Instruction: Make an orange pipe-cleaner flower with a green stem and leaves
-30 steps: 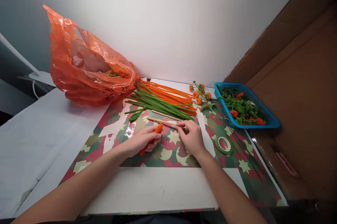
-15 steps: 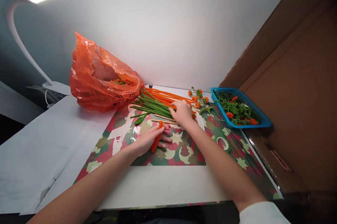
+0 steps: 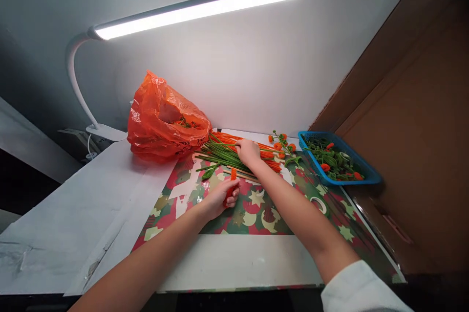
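Note:
My left hand (image 3: 222, 198) is closed around a short, fuzzy orange pipe cleaner piece (image 3: 233, 174), which sticks up above the thumb. Beyond it, my right hand (image 3: 249, 152) reaches over the bundle of green pipe cleaners (image 3: 223, 154). Its thumb and forefinger pinch a green pipe cleaner (image 3: 227, 144) that runs out to the left. Orange pipe cleaners (image 3: 234, 138) lie behind the green ones, partly covered by that hand. A green leaf shape (image 3: 209, 173) and thin wooden sticks (image 3: 240, 174) rest on the near side of the bundle.
An orange plastic bag (image 3: 166, 121) slumps at the back left under a lamp (image 3: 205, 6). Finished orange flowers (image 3: 281, 145) lie right of the bundle. A blue basket (image 3: 366, 177) of green and orange pieces, green tape (image 3: 322, 206) and a cardboard wall (image 3: 410, 106) are on the right.
My left fingers have curled closed around the orange piece. My right hand has closed its fingertips on a green pipe cleaner. The view has tilted up, showing more of the lamp.

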The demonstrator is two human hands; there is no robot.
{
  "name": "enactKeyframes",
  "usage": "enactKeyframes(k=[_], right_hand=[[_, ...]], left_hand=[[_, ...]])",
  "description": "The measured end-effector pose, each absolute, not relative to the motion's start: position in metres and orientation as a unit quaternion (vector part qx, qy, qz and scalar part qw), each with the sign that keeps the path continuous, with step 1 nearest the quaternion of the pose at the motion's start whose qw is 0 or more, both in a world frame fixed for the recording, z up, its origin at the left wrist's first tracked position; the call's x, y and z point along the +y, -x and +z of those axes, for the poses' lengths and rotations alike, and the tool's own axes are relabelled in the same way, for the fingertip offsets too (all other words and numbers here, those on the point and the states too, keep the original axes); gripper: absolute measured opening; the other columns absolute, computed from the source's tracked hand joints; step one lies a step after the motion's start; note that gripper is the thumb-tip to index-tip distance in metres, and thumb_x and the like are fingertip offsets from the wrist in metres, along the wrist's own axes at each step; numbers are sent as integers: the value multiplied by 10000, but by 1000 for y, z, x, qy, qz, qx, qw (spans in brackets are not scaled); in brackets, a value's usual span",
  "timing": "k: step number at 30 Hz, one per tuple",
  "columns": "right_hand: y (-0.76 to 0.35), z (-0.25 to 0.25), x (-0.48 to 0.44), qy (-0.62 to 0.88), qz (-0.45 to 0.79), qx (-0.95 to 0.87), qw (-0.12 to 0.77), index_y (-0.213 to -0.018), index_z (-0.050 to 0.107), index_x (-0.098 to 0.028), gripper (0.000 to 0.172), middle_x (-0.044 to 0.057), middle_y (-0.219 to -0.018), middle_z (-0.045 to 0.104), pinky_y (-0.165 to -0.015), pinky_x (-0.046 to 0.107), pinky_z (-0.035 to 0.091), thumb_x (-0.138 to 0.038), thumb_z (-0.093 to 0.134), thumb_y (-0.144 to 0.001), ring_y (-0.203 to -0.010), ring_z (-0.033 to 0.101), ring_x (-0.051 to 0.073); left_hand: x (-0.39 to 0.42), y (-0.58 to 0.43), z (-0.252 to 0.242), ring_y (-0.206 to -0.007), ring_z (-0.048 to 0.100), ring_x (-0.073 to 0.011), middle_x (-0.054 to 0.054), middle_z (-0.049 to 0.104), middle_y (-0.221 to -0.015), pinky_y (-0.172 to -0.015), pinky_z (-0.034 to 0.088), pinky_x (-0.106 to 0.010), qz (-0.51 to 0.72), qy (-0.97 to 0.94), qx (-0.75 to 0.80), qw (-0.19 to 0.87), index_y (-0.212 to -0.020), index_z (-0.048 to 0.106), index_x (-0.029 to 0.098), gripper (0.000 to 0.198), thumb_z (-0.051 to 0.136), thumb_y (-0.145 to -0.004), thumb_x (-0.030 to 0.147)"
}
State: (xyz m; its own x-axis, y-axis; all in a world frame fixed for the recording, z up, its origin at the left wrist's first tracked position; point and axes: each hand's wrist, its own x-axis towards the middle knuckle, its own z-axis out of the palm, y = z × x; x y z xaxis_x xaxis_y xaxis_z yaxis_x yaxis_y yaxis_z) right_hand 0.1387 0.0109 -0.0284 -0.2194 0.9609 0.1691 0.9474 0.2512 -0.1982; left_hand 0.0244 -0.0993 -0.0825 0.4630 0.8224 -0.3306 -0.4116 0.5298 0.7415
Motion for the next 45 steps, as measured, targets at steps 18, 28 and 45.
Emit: enactKeyframes(k=[18, 28, 45], right_hand=[[-238, -24, -160, 608, 156, -767, 132, -622, 429, -216, 361, -24, -545, 456, -514, 258, 225, -345, 363, -953, -520, 427, 141], [-230, -26, -168, 630, 160, -755, 87, -632, 358, -207, 331, -13, -584, 489, -529, 257, 190, -319, 364, -944, -539, 393, 135], [-228, -24, -167, 641, 198, -738, 76, -670, 524, -201, 330, 8, -703, 668, -549, 251, 232, -308, 389, -951, -616, 533, 143]], left_hand=[[-94, -23, -72, -392, 444, -50, 12, 566, -551, -383, 377, -129, 558, -142, 296, 762, -726, 554, 143, 334, 529, -942, 395], [-92, -24, -68, -372, 436, -56, 14, 561, -522, -365, 372, -135, 577, -113, 320, 742, -675, 540, 137, 371, 484, -966, 360], [-91, -27, -73, -365, 449, -61, 23, 558, -517, -371, 363, -150, 585, -187, 375, 694, -716, 547, 143, 329, 574, -908, 409]])
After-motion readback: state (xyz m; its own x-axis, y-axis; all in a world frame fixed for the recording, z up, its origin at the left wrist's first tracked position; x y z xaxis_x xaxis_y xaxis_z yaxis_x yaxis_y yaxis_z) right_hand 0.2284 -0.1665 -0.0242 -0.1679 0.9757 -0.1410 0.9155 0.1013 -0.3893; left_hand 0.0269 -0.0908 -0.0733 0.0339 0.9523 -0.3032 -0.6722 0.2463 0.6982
